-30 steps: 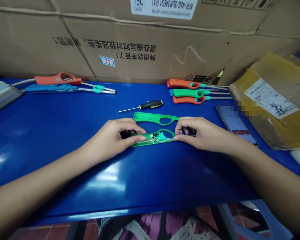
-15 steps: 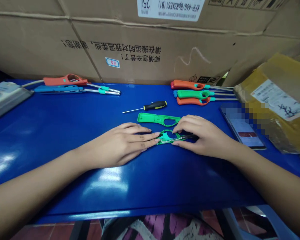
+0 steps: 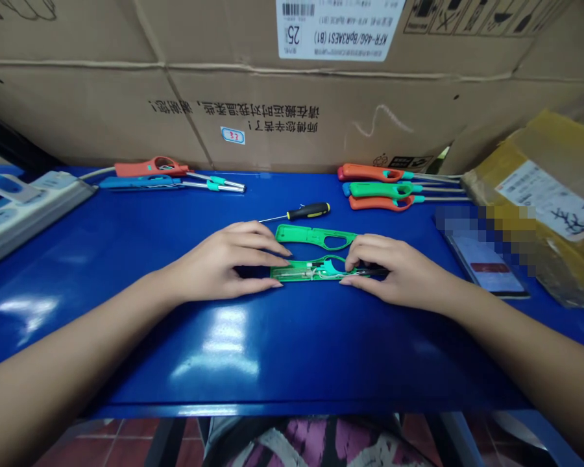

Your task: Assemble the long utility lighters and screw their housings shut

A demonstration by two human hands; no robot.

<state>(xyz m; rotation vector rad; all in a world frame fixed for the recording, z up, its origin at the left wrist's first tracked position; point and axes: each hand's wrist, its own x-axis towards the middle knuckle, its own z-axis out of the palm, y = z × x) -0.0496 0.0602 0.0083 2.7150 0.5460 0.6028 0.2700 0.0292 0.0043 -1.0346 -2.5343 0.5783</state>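
Both my hands hold a green plastic lighter shell half [image 3: 307, 272], which lies flat on the table with thin wires and a teal part inside. My left hand [image 3: 224, 263] grips its left end between fingers and thumb. My right hand [image 3: 394, 271] covers its right end, over a dark rod [image 3: 374, 271] running out from the shell. Just behind lies a second, empty green shell half [image 3: 311, 236], with my left fingertips close to it. A black-and-yellow screwdriver [image 3: 307, 211] lies beyond that, untouched.
Several assembled orange, blue and green utility lighters [image 3: 377, 189] lie at the back of the blue table [image 3: 175, 350]. A power strip [image 3: 29, 214] sits at the left. A phone [image 3: 486, 263] and a taped parcel [image 3: 540, 207] sit at the right, before a large cardboard box [image 3: 253, 97].
My left hand has drawn back from lying across the shell to gripping its left end, uncovering the wired middle. The shell now lies straighter, and the view has shifted slightly.
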